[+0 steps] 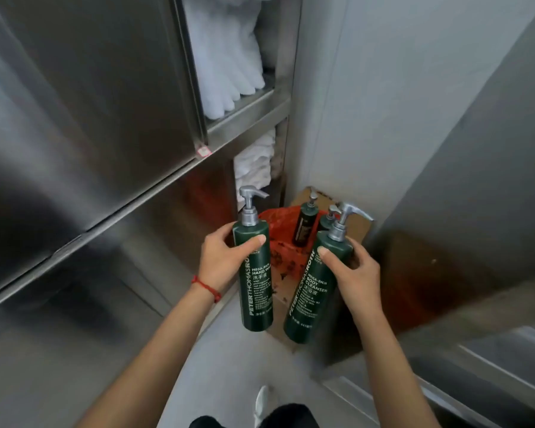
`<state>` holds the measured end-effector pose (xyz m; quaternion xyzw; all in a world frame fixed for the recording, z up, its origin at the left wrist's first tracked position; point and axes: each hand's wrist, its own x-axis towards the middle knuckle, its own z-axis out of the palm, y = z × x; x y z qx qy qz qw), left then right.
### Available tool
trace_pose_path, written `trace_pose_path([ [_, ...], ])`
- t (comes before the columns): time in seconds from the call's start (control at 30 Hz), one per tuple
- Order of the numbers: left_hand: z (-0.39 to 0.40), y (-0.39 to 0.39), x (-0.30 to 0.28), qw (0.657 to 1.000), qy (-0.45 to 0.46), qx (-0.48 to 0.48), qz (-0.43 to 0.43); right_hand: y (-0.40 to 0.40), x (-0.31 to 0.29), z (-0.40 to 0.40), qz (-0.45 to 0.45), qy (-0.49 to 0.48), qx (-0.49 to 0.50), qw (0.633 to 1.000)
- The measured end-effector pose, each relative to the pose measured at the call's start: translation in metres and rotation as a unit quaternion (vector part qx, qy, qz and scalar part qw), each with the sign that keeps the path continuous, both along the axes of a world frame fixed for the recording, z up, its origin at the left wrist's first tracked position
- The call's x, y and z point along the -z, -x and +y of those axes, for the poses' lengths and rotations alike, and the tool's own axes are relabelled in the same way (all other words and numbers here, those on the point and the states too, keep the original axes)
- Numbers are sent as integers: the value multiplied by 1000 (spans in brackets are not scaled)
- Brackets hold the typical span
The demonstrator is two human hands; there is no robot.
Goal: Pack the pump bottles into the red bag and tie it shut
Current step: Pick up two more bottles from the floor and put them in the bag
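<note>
bag: crumpled red plastic bag (286,254) sits open in the brown cardboard box (357,225), centre frame, two pump bottles already standing inside
bottles: lower each dark green pump bottle upright, one at a time
left hand (221,262): grasping the hand-wash bottle (255,282)
right hand (354,271): grasping the body-cleanser bottle (311,291)

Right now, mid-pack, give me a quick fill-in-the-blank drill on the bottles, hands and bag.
1. The left hand grips the bottle labelled hand ____.
2. The right hand holds the body cleanser bottle, tilted, by its ____ end.
3. The red bag sits in a ____ box on the floor.
4. The left wrist wears a ____ cord.

Missing words: wash; upper; cardboard; red
</note>
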<state>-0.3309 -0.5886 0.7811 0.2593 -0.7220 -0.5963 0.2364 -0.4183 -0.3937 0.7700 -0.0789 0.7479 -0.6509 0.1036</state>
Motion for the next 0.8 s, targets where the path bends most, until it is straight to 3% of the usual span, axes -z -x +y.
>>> trace_pose_path([
  [0.5,-74,178,52,987,15,142,-75,110,25,-55,-3,-46,138,989],
  [0.8,-100,239,101,968,52,216,-119,145,67,-76,-4,-82,172,982],
])
